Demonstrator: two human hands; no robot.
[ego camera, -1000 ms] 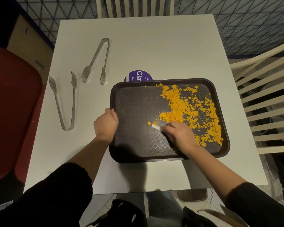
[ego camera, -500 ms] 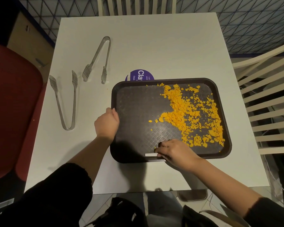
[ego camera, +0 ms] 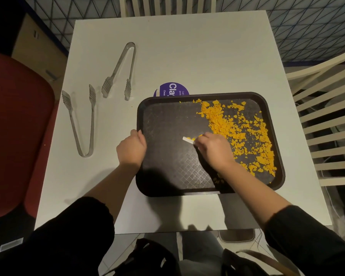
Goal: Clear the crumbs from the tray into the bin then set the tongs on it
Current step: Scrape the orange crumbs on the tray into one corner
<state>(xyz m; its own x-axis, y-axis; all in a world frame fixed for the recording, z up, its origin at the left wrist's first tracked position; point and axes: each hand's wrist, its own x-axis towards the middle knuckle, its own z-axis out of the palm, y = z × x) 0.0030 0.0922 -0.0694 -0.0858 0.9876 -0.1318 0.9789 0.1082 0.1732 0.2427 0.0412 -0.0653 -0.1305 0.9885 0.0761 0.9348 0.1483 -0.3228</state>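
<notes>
Orange crumbs (ego camera: 245, 132) cover the right half of our dark brown tray (ego camera: 167, 186) on the white table (ego camera: 187, 52); no bin is visible. Our left hand (ego camera: 131, 149) grips the tray's left rim to steady it, our right hand (ego camera: 215, 149) pinches a small white scraper (ego camera: 188, 140) to herd crumbs. Two metal tongs (ego camera: 120, 70) lie on the table, left of the tray.

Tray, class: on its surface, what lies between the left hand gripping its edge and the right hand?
In the head view, only bare dark tray lies between the left hand and right hand; the orange crumbs sit beyond the right hand.
</notes>
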